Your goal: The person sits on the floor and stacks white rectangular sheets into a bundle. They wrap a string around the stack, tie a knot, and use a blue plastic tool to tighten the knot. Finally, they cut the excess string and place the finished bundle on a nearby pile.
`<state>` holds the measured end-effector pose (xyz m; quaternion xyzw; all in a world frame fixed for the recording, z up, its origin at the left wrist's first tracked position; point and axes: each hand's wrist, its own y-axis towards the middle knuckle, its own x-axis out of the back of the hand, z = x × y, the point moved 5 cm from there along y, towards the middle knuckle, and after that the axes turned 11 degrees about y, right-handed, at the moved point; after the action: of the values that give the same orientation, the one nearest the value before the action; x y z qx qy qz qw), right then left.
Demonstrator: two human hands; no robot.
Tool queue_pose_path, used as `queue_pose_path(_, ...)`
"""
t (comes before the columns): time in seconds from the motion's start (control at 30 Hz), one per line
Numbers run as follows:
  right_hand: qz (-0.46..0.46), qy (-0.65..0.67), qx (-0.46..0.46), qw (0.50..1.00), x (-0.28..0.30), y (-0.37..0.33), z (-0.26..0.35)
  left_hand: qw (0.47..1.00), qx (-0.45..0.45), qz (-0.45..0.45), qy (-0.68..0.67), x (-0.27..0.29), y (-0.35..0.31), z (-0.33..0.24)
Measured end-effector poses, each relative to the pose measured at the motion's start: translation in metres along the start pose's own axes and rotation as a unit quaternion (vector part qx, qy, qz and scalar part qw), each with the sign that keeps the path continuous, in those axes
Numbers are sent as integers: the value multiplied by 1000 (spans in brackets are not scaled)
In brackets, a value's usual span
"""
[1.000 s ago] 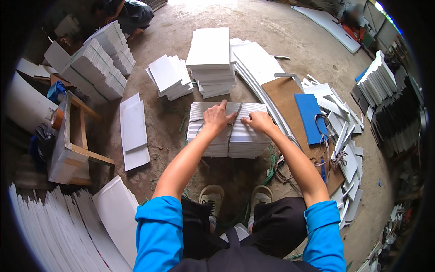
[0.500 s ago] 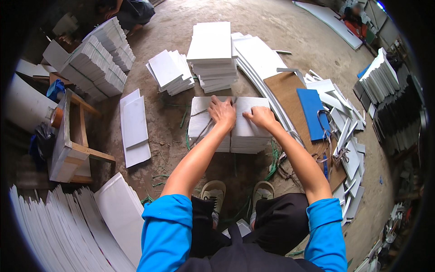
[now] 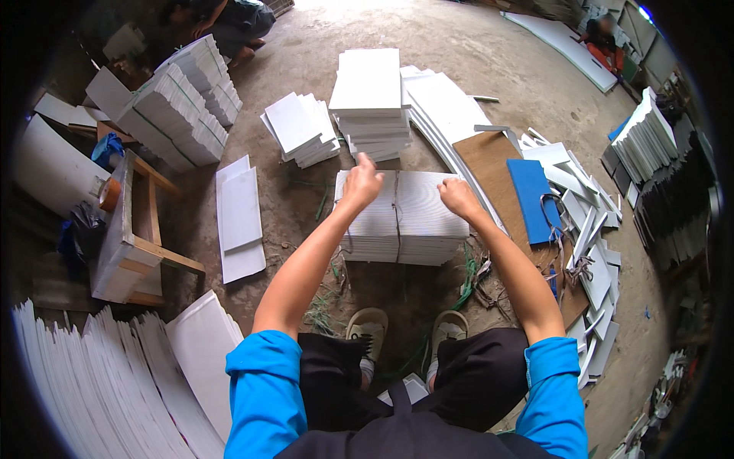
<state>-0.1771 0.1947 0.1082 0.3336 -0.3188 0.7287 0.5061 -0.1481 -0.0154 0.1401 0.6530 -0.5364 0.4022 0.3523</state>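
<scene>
In front of my feet sits a squared stack of white corrugated sheets [image 3: 428, 218]. A dark cord [image 3: 397, 218] runs over its top and down its near side, close to the middle, with a small knot or twist showing. Above the stack's far left corner, my left hand [image 3: 364, 183] is closed with the fingers curled. At the far right corner my right hand [image 3: 459, 197] is also closed, knuckles up. Whether either fist holds a cord end is too small to make out. Another dark strand shows at the stack's left side.
Behind stand a tall white stack [image 3: 367, 84] and a lower one [image 3: 300, 130]. To the left are flat sheets [image 3: 241, 222], a wooden stool frame [image 3: 145, 237] and tied bundles [image 3: 172, 115]. On the right lie a blue board [image 3: 531, 200] and white offcuts [image 3: 600, 275]. Two people sit farther off.
My hands have drawn apart toward the stack's two far corners. The left was spread flat on the cord and is now curled; the right's pointing finger has folded in.
</scene>
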Motion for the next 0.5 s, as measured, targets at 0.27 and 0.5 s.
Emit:
queue_pose_path(0.27,-14,-28,-6,999,16,-25,19,994,67,16,-81,1,-7,-17)
queue_pose_path(0.5,1,-26,-20,999,19,-31,30,996,52,16,-72,5,-6,-13)
